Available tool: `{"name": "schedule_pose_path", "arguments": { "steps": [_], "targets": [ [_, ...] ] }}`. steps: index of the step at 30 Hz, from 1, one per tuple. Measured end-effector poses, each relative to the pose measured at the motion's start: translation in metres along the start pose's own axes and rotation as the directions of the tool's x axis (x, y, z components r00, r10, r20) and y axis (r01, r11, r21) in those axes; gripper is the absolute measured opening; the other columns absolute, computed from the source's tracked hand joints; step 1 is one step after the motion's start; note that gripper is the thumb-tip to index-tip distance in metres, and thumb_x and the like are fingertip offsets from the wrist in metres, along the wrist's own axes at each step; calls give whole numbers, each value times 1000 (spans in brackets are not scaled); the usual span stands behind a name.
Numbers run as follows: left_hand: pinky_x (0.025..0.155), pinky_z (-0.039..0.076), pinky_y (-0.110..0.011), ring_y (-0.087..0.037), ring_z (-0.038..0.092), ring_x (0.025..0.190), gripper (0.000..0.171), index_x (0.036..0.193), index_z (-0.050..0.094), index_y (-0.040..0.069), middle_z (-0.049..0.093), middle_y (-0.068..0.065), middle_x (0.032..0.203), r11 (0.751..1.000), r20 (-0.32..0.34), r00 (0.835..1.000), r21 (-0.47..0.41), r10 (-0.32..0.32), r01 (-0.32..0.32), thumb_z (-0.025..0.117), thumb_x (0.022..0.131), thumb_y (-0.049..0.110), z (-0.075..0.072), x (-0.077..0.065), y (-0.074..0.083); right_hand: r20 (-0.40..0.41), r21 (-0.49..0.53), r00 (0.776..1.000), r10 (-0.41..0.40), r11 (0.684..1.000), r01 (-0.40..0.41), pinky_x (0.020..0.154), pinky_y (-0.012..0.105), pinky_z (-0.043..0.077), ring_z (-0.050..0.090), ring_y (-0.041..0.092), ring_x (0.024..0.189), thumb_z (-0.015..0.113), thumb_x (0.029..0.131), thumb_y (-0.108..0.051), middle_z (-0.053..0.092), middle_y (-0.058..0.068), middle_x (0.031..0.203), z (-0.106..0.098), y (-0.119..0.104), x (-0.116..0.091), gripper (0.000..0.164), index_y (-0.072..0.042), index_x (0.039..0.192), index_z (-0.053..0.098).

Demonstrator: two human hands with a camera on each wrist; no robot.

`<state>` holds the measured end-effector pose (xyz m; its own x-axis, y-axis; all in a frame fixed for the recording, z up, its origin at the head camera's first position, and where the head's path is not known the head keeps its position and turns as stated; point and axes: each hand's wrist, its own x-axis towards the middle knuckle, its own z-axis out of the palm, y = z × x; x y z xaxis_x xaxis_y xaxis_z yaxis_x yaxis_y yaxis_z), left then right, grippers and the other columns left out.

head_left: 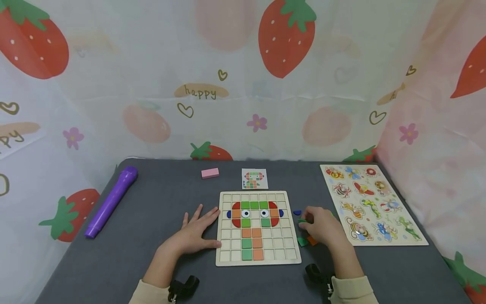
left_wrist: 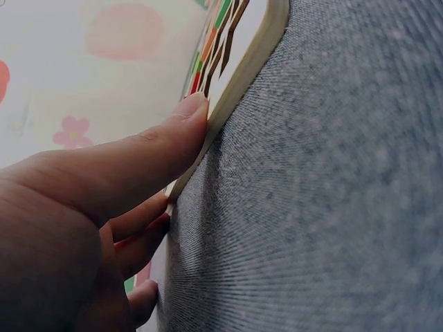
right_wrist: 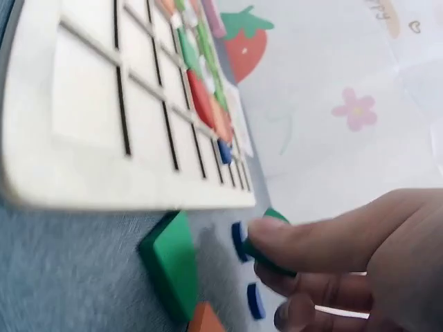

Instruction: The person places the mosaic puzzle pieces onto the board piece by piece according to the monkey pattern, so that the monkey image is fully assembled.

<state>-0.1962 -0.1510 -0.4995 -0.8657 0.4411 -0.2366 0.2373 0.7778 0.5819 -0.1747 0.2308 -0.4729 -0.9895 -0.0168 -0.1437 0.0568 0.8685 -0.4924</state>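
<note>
A pale wooden grid board point(head_left: 234, 245) lies on the table, with coloured tiles forming a face above a short two-column body. My left hand point(head_left: 197, 231) is spread at its left side; in the left wrist view the thumb point(left_wrist: 181, 128) presses along the edge. Off the right side, my right hand point(head_left: 322, 223) pinches a green piece point(right_wrist: 268, 260) between thumb and fingers, its outline partly hidden by the thumb. Below that hand lie a green tile point(right_wrist: 173, 266) and an orange tile point(right_wrist: 205, 319). Small blue pieces point(right_wrist: 255, 301) sit close to the fingers.
Behind the board are a small pattern card point(head_left: 255, 185) and a pink block point(head_left: 210, 173). A purple microphone-shaped stick point(head_left: 112, 202) lies at the left. At the right, a sheet of cartoon insects point(head_left: 379, 207) lies flat. A strawberry-print cloth point(head_left: 243, 126) hangs behind the table.
</note>
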Motion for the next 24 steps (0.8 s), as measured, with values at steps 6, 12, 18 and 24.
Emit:
{"name": "schedule_pose_path", "arguments": {
  "steps": [6, 12, 18, 24],
  "targets": [
    [118, -10, -69, -38, -5, 157, 99, 160, 31, 21, 26, 0, 168, 1000, -5, 1000, 5, -6, 6, 80, 81, 53, 2, 0, -1, 3, 151, 996, -87, 985, 85, 64, 33, 51, 63, 14, 73, 76, 91, -17, 70, -1, 82, 8, -14, 0, 7, -12, 93, 72],
    [118, -10, -68, -37, -5, 157, 99, 161, 31, 22, 25, 1, 168, 1000, -6, 1000, 11, -12, 12, 80, 81, 54, 2, 2, -1, 75, 249, 983, -170, 957, 147, 62, 31, 49, 61, 13, 70, 76, 90, -16, 67, -4, 79, 15, -30, -2, 7, -15, 85, 71],
    [118, -10, -68, -38, -5, 157, 98, 160, 31, 21, 26, 0, 168, 1000, -9, 1000, 13, -6, 6, 79, 82, 53, 2, 1, -1, 96, 260, 976, -197, 951, 167, 63, 30, 48, 58, 13, 69, 81, 86, -15, 65, -4, 75, 24, -42, -3, 9, -14, 82, 72],
    [118, -10, -68, -38, -4, 157, 98, 161, 31, 21, 26, 0, 168, 1000, -8, 1000, 11, -7, 7, 79, 82, 53, 2, 0, -3, 132, 263, 968, -214, 949, 174, 63, 30, 48, 59, 12, 67, 84, 82, -12, 66, -5, 71, 34, -50, -4, 12, -14, 80, 72]
  ]
}}
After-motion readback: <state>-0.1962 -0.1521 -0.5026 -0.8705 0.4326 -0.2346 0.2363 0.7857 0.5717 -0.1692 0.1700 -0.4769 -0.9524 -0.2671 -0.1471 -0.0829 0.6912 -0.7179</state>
